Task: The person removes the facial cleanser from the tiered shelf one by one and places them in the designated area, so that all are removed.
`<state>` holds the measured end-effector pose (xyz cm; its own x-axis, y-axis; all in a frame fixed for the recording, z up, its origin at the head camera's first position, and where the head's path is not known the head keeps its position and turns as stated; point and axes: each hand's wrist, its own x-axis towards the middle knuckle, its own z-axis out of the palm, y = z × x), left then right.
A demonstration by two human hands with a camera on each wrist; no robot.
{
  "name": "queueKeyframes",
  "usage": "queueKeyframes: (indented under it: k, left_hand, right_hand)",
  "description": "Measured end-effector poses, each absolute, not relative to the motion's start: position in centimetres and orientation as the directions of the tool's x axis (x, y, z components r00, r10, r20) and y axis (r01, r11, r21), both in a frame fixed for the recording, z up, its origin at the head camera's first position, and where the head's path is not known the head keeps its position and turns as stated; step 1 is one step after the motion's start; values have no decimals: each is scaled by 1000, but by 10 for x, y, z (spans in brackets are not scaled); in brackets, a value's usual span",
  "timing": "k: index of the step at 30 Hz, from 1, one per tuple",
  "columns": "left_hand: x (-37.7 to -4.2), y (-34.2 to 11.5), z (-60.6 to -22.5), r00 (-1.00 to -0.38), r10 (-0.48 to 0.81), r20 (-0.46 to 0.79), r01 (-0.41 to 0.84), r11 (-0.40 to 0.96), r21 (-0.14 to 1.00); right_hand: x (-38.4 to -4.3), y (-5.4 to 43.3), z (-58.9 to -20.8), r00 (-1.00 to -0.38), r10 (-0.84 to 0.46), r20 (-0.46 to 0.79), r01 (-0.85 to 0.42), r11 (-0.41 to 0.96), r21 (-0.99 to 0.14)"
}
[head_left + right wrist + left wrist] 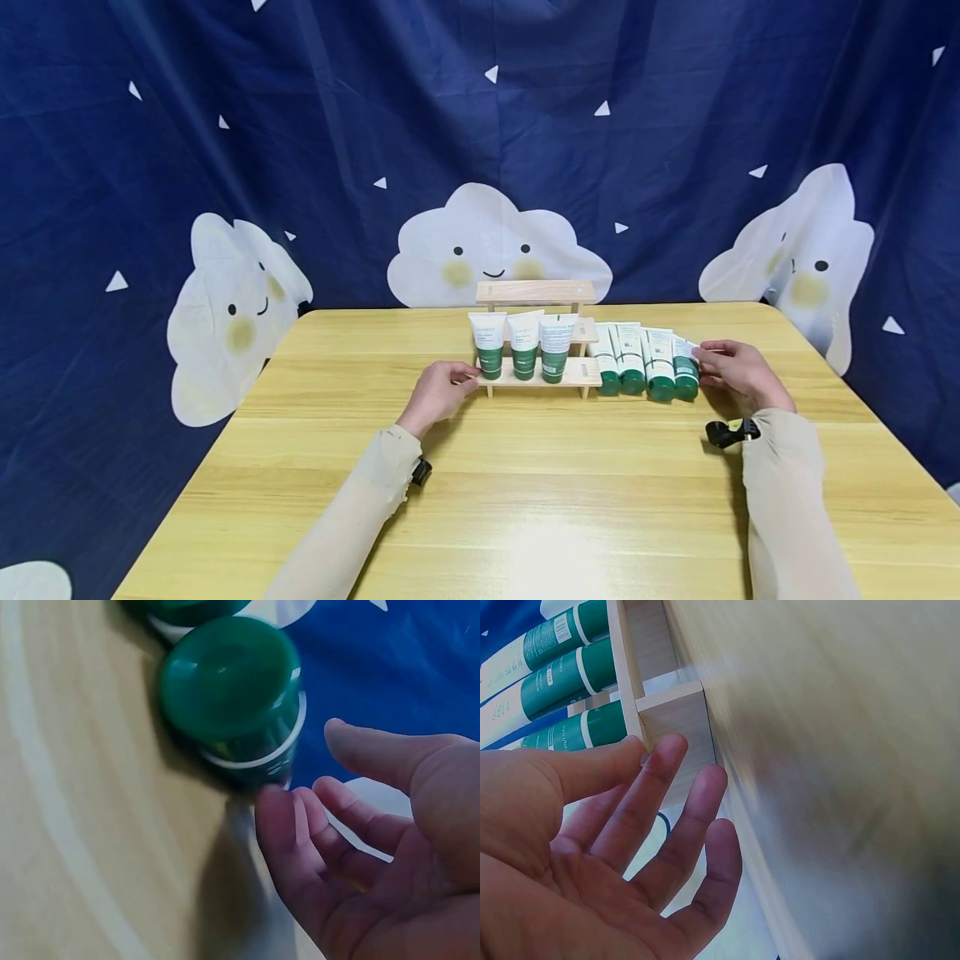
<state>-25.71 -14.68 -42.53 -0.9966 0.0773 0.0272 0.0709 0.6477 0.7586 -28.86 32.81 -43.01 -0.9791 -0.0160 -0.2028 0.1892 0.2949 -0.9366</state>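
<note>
A stepped wooden display rack [536, 292] stands on the table, with three white-and-green squeeze tubes [523, 342] upright on their caps along its lowest shelf. My left hand [438, 393] is at the left end of that shelf. In the left wrist view, its thumb and forefinger pinch the shelf's end [679, 712], the other fingers loosely bent. Several more tubes [658, 362] lie side by side right of the rack, green caps towards me. Beside the rightmost tube [686, 371] is my right hand [742, 375], fingertips right at its side, thumb apart from the fingers.
The wooden table [480, 492] runs back to a dark blue curtain [337, 125] printed with clouds and triangles. Black wrist devices [731, 432] sit at both cuffs. The lying tubes are close to the rack's right end.
</note>
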Motion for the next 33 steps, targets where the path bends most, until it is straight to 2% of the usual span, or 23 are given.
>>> queueKeyframes:
  k: [5,10,16,19,33]
  left_hand:
    - [-257,-147,-426,-997,78,29,73,648,758]
    - [-257,-147,-426,-997,72,32,71,648,758]
    - [-256,-146,-425,-997,69,37,73,653,754]
    - [-256,-146,-425,-997,68,35,72,657,750]
    - [-257,-146,-426,-998,67,18,57,643,764]
  right_hand:
    - [-286,328,-424,-991,8,-132,127,345,-930]
    - [-285,326,-410,-998,44,-43,55,305,-951]
    - [-285,320,-396,-999,44,26,-21,113,-993]
    - [-284,317,-393,-998,42,42,-38,81,-996]
    - [-287,287,-372,-987,7,160,-150,313,-938]
